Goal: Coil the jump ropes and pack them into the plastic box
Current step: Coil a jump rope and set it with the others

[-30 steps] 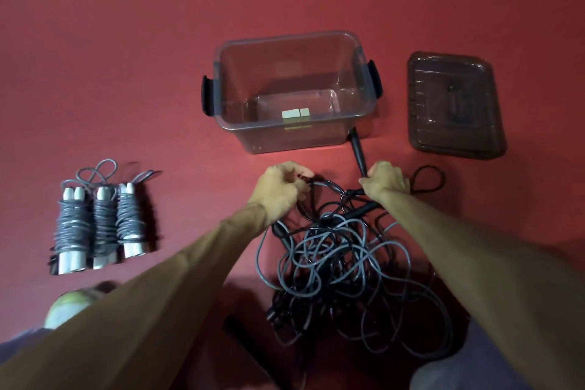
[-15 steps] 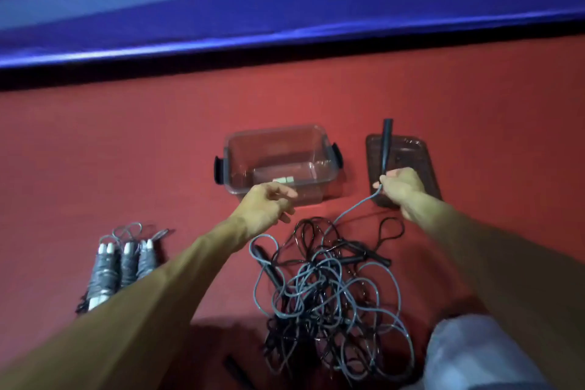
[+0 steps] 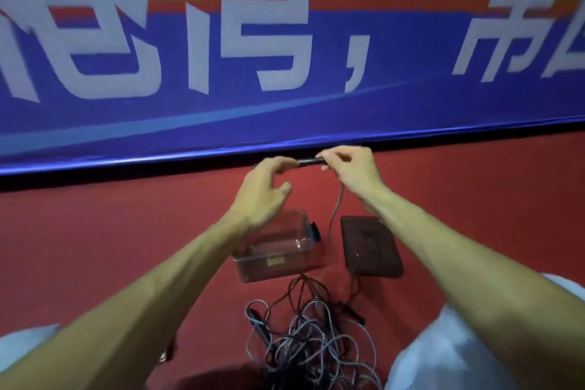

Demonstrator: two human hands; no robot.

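Both my hands are raised high in front of me. My right hand (image 3: 351, 169) pinches one end of a black jump rope handle (image 3: 308, 162), held level. My left hand (image 3: 264, 191) has its fingers curled round the handle's other end. A grey rope (image 3: 335, 212) hangs from the handle down to the tangled pile of jump ropes (image 3: 304, 336) on the red floor. The clear plastic box (image 3: 275, 250) stands beyond the pile, partly hidden by my left forearm.
The box's dark lid (image 3: 370, 245) lies flat to the right of the box. A blue banner wall (image 3: 285, 73) with white characters rises behind the red floor (image 3: 95, 231). My knees (image 3: 443, 351) flank the rope pile.
Both hands rose well above the box, lifting the handle and drawing the grey rope up from the pile. The left hand came to the handle. The view tilted up; the coiled ropes at left left the frame.
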